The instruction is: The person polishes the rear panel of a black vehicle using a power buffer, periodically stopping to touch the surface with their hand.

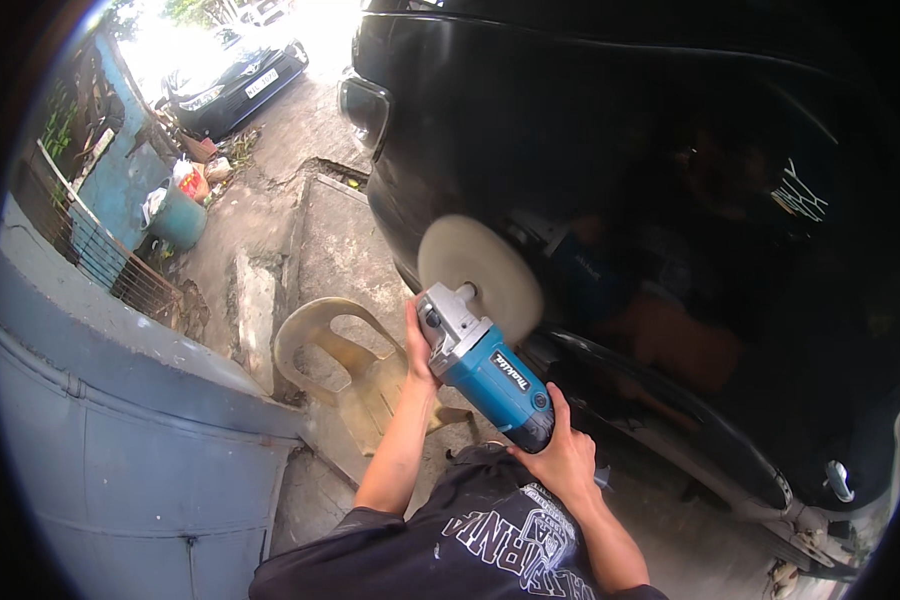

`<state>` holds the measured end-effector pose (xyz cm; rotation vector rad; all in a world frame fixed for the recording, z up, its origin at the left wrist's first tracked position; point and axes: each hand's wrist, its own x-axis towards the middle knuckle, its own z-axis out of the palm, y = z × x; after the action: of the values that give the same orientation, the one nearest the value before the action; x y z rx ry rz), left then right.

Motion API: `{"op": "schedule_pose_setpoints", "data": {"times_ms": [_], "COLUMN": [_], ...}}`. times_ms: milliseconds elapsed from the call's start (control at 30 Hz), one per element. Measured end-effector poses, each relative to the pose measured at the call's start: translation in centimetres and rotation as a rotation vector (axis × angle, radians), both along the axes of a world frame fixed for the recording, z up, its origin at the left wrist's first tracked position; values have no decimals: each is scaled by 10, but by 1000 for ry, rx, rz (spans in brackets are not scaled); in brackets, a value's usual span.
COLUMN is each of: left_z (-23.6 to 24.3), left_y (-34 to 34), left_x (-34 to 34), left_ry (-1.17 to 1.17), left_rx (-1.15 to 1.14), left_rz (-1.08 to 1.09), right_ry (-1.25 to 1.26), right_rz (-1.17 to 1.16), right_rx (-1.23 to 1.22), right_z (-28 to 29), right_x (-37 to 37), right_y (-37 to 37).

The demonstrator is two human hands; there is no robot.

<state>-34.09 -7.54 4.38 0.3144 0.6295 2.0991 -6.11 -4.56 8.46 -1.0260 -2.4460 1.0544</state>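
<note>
A blue and silver electric polisher [500, 385] is held in front of my body, tilted with its head up and to the left. Its round off-white pad [480, 275] faces the glossy black vehicle panel [590, 130] and appears to lie against it. My left hand [420, 345] wraps around the silver gear head, its fingers partly hidden behind the tool. Around the dark rear end of the body closes my right hand [562, 455]. The panel mirrors the polisher and my arms dimly.
A beige plastic chair [365, 405] stands just left of my left forearm. Beyond it runs a low grey wall [130, 410]. Farther off are a green bin [180, 218] with rubbish bags and a dark parked car [235, 85]. Concrete ground [345, 235] lies beside the vehicle.
</note>
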Motion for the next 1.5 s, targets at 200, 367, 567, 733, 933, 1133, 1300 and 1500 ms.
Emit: {"op": "schedule_pose_setpoints", "data": {"times_ms": [200, 367, 567, 733, 933, 1133, 1300, 1500], "left_z": [36, 145, 91, 13, 97, 221, 200, 39], "left_y": [4, 16, -2, -6, 5, 28, 18, -2], "left_x": [-32, -62, -83, -95, -90, -84, -92, -91], "left_ry": [51, 441, 170, -33, 207, 559, 411, 137], "left_rx": [-54, -59, -128, -145, -91, -113, -84, -189], "left_rz": [35, -3, 53, 51, 12, 34, 23, 77], "right_ry": [35, 169, 73, -50, 132, 412, 402, 120], "right_rz": [62, 48, 173, 207, 184, 146, 179, 207], "right_rx": [38, 36, 1, -15, -20, -62, -62, -49], "right_z": [32, 87, 63, 27, 56, 105, 94, 38], "right_x": [-32, -64, -85, -93, -82, -79, -82, -66], "right_y": [8, 6, 5, 9, 8, 4, 5, 5]}}
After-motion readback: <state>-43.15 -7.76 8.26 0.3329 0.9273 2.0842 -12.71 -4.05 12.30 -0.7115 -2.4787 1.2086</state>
